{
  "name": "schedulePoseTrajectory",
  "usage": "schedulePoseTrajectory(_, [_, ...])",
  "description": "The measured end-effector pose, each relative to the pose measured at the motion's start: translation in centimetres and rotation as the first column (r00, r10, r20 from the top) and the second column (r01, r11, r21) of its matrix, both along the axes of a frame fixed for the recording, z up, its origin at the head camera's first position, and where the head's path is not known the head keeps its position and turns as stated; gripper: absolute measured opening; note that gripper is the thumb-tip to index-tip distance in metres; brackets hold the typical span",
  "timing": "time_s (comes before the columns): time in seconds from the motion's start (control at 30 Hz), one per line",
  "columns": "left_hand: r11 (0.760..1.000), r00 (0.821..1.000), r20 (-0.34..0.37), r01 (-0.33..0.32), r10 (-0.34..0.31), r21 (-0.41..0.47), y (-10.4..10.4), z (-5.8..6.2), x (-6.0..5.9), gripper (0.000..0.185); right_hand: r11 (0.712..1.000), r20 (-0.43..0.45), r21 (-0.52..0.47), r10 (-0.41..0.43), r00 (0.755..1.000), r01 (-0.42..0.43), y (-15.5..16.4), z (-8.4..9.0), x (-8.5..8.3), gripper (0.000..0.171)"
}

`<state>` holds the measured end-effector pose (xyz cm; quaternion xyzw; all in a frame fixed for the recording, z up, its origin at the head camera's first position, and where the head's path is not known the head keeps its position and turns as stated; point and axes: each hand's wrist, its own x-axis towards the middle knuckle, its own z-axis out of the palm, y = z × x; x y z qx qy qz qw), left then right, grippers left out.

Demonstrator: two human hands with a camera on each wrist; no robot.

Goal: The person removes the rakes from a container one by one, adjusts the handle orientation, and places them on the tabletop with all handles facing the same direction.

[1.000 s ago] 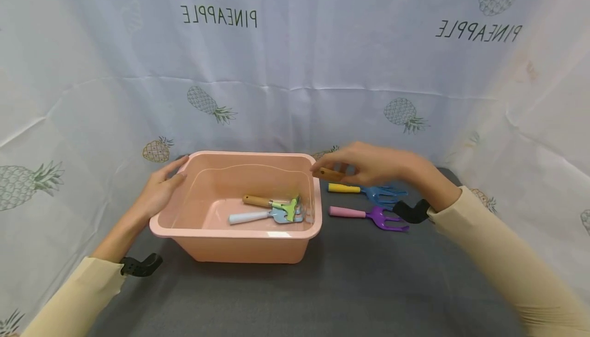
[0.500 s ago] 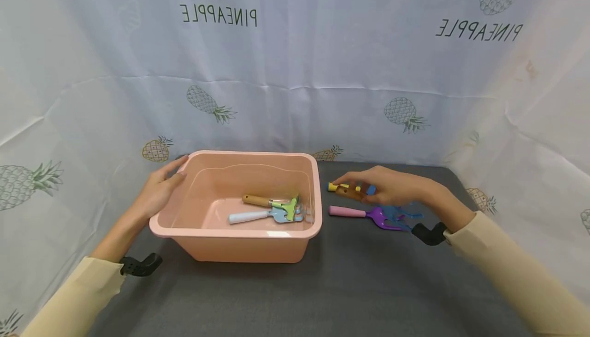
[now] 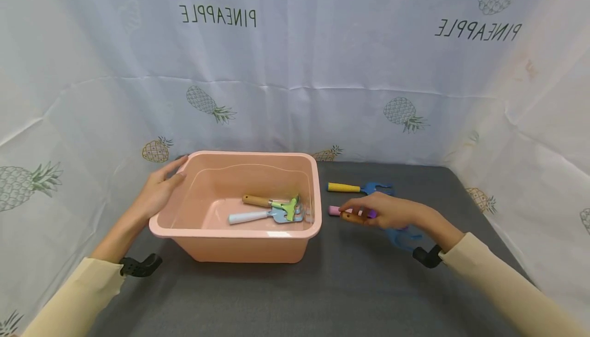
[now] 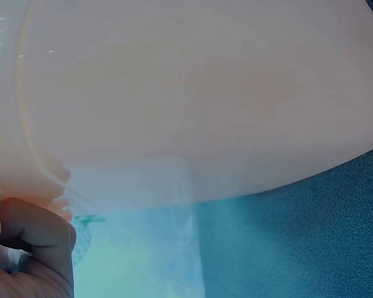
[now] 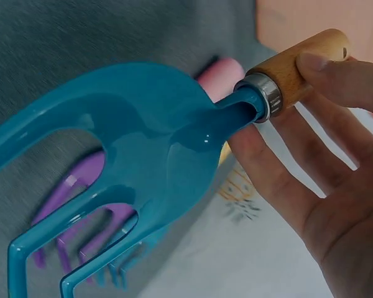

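Observation:
My left hand (image 3: 159,191) grips the left rim of a peach plastic tub (image 3: 235,233); in the left wrist view its curled fingers (image 4: 43,230) show beside the tub's pale wall (image 4: 174,112). Right of the tub, my right hand (image 3: 392,209) pinches the wooden handle of a blue garden hand fork (image 5: 174,130) between thumb and fingers. That fork hangs above a purple hand fork with a pink handle (image 3: 338,211), partly covering it in the head view. Inside the tub lie a light blue hand fork with a white handle (image 3: 249,217) and a green-headed tool with a wooden handle (image 3: 257,201).
Behind the purple fork, a blue hand fork with a yellow handle (image 3: 343,187) lies on the dark grey cloth (image 3: 350,286). White pineapple-print curtains (image 3: 295,117) enclose the table at the back and both sides.
My right hand has carried the blue fork from the tub's right rim out to the right and nearer to me, over the purple fork. My left hand and the tub have stayed put.

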<state>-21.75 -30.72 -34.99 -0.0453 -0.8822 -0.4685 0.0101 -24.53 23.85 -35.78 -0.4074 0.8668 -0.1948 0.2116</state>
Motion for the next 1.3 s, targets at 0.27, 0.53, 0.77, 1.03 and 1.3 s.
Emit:
schedulePoseTrajectory(0.27, [1.0, 1.0, -0.009, 0.005, -0.006, -0.003, 0.0, -0.1, 0.0, 0.061, 1.0, 0.025, -0.018, 0.009, 1.0, -0.009, 0.0, -2.9, 0.3, 0.068])
schedulePoseTrajectory(0.53, [1.0, 1.0, -0.018, 0.001, -0.002, -0.01, -0.1, -0.1, -0.1, 0.061, 0.999, -0.039, -0.006, 0.053, 0.998, -0.053, -0.4, -4.8, 0.7, 0.061])
schedulePoseTrajectory(0.77, [1.0, 1.0, -0.01, 0.003, -0.003, -0.002, -0.1, -0.1, 0.0, 0.061, 0.995, -0.067, 0.022, 0.094, 0.993, -0.092, -0.9, -5.6, 0.8, 0.058])
schedulePoseTrajectory(1.03, [1.0, 1.0, -0.009, 0.004, -0.004, 0.0, 0.0, -0.1, 0.0, 0.061, 0.992, -0.092, 0.04, 0.125, 0.988, -0.122, -1.2, -5.7, 0.9, 0.05])
schedulePoseTrajectory(1.3, [1.0, 1.0, -0.009, -0.001, 0.001, -0.008, -0.1, -0.5, -0.4, 0.059, 0.989, -0.096, 0.04, 0.146, 0.985, -0.143, -1.3, -5.8, 1.1, 0.053])
